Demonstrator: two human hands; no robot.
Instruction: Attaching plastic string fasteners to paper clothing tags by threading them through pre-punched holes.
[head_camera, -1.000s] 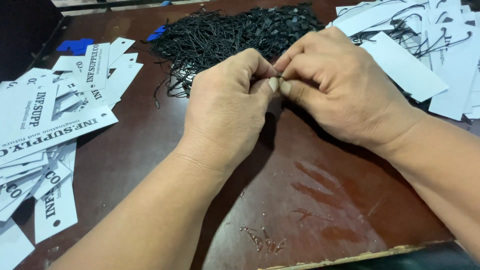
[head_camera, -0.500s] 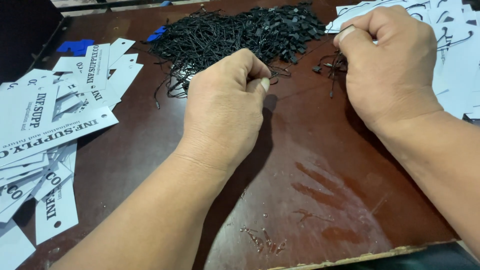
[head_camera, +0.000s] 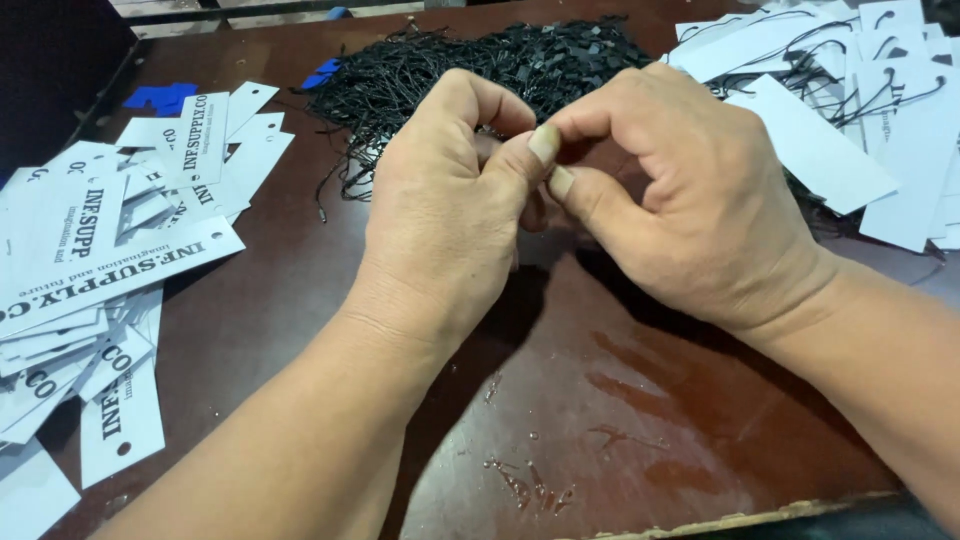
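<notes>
My left hand (head_camera: 450, 210) and my right hand (head_camera: 690, 210) meet over the middle of the dark brown table (head_camera: 640, 420). Their thumbs and forefingers are pinched together at one spot. What they pinch is almost hidden; it looks like a thin black string from the heap. The heap of black strings with small black fasteners (head_camera: 450, 60) lies just beyond the hands, touching their far side.
Printed white card tags (head_camera: 90, 250) lie spread and stacked at the left. More white tags with black strings on them (head_camera: 860, 110) lie at the right. Blue scraps (head_camera: 160, 97) sit at the far left. Small bits of debris (head_camera: 530, 485) lie near the table's front edge (head_camera: 700, 520).
Half a second ago my right hand was away at the right by the strung tags, with black string in it. It has come back left to meet my left hand, which barely moved.
</notes>
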